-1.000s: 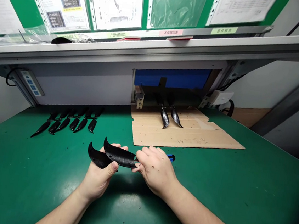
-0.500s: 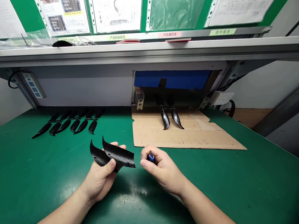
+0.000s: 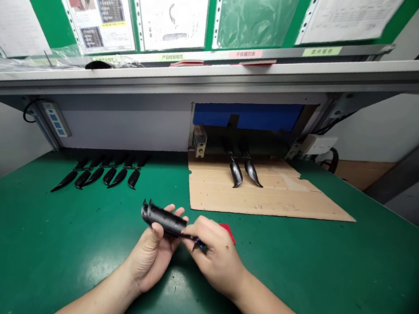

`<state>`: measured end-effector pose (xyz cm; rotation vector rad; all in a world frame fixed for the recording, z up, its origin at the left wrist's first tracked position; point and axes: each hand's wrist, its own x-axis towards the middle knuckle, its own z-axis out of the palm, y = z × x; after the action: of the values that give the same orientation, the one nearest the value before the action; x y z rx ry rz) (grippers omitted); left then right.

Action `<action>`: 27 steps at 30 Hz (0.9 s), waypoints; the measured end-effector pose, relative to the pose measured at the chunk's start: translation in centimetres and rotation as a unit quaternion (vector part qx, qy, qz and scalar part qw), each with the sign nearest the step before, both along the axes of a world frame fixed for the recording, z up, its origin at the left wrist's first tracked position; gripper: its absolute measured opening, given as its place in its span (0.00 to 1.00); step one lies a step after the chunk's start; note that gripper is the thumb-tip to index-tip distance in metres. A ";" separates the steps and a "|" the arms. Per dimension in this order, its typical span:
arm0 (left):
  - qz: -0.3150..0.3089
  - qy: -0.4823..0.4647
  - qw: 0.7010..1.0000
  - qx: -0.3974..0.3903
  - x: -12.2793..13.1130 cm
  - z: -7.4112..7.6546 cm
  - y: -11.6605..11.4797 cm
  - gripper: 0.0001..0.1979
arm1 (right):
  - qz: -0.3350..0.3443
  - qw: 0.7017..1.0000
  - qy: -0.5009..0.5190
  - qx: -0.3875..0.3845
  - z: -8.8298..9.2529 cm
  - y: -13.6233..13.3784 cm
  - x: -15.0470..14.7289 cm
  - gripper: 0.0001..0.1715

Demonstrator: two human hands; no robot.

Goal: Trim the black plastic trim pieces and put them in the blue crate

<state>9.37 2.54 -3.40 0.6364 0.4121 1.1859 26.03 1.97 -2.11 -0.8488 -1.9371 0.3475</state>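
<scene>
Two curved black plastic shells (image 3: 163,220), each with a pointed hooked tip, lie nested together in my left hand (image 3: 154,256). Its thumb presses on the near side while the other fingers spread behind them. My right hand (image 3: 216,252) is closed at the shells' right end, fingertips against or very near it. From its fingers shows a slim black-and-blue tool (image 3: 200,246), mostly hidden by the hand, so its exact kind is unclear. A flat red piece (image 3: 228,233) shows just behind the right knuckles; whether it belongs to the tool I cannot tell.
Several black curved parts (image 3: 108,176) lie in a row at the back left of the green table (image 3: 27,248). Two glossier ones (image 3: 235,174) rest on a cardboard sheet (image 3: 272,201) below an opening with a blue panel (image 3: 262,115). A metal shelf edge (image 3: 221,73) crosses above.
The two shells, earlier spread apart, now sit close together. My right hand has turned and come to their right end, with the red piece now visible. The whole view has shifted slightly.
</scene>
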 end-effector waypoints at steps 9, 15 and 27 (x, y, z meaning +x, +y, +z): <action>-0.038 -0.017 0.999 -0.029 0.2 -0.8 -0.2 0.24 | 0.006 0.995 -0.052 -0.082 -0.6 -0.3 -1.6 0.11; -0.008 0.055 0.998 0.044 0.4 -0.5 0.1 0.36 | 0.049 0.998 0.012 -0.033 -0.5 0.0 -1.3 0.07; -0.113 0.739 0.518 0.416 -8.6 9.4 -1.9 0.16 | 0.058 0.964 -0.149 0.213 -1.3 -1.3 -1.9 0.11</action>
<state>0.82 0.66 5.96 2.5024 1.1270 0.1643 24.11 0.63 -3.37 -0.5253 -2.2330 -0.1413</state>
